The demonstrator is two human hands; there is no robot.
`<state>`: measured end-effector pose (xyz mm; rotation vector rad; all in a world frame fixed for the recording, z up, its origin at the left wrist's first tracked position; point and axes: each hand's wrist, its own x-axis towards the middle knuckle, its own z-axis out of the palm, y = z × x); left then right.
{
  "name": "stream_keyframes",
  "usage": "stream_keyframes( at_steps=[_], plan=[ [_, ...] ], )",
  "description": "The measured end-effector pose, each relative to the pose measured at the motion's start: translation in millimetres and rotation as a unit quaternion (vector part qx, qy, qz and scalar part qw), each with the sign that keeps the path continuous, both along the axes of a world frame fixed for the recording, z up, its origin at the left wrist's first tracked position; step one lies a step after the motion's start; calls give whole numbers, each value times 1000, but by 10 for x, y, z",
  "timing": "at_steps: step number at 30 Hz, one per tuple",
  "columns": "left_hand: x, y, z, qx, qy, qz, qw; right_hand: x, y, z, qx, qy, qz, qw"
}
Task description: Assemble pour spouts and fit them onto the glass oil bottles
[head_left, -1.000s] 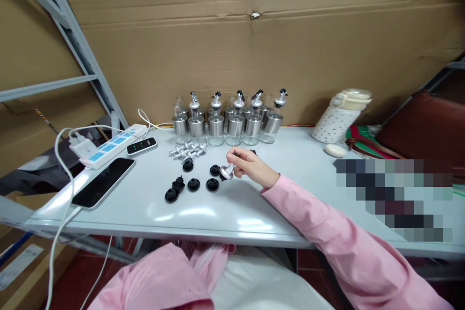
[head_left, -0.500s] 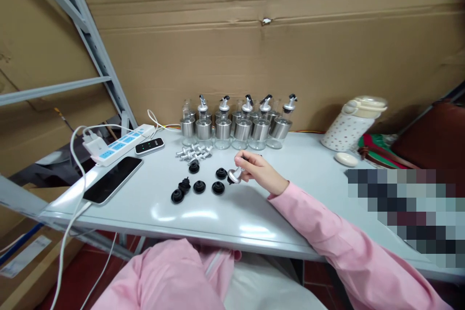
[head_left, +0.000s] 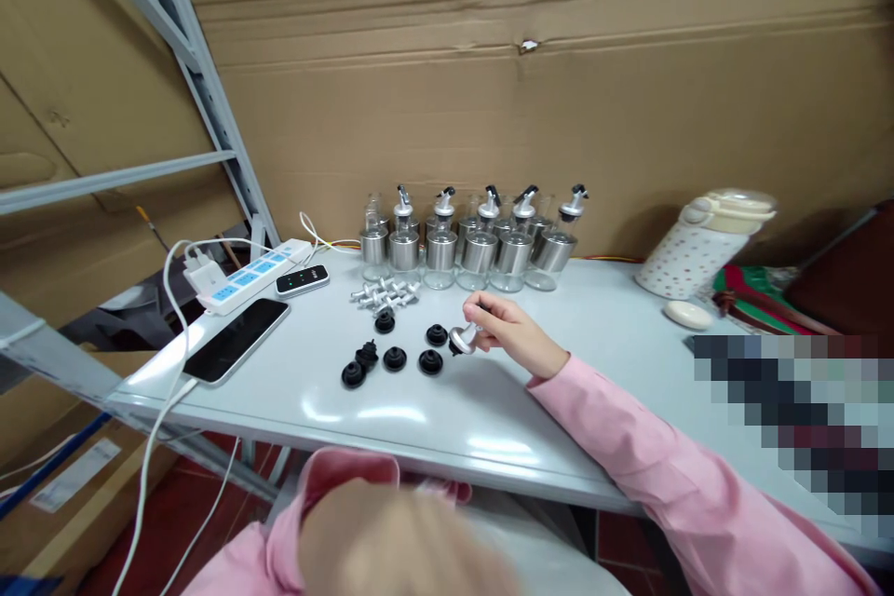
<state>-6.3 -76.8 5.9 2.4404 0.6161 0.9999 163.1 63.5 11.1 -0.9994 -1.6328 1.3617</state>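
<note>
My right hand [head_left: 513, 331] is closed around a silver bottle pourer [head_left: 464, 339], tilted above the table with its black stopper end to the lower left. Several black rubber stoppers [head_left: 395, 358] lie just left of it. Behind these is a small pile of silver pourer spouts [head_left: 386, 294]. Glass oil bottles with steel bands [head_left: 441, 251] stand in rows at the back; several in front carry silver pourers with black flaps. Low in the view and close to the camera, my left hand [head_left: 412, 540] is smeared by motion, so its fingers cannot be made out.
On the left lie a phone [head_left: 237, 342], a small black device [head_left: 303, 279] and a power strip [head_left: 262, 275] with white cables. A dotted flask [head_left: 702, 247] and a white oval object [head_left: 688, 314] are at the right. Cardboard [head_left: 419, 112] walls the back.
My left hand has come into view at the bottom, blurred. The right hand keeps hold of the pourer in nearly the same place. The whole view has shifted slightly.
</note>
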Motion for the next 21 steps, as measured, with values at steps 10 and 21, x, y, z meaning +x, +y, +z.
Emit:
stream_keyframes(
  at_steps=[10,21],
  plan=[
    [355,758,-121,79,-56,276,956,3,-42,44,15,35,9,999],
    [87,843,-71,81,56,221,970,33,-36,21,28,6,44,999]
  ],
)
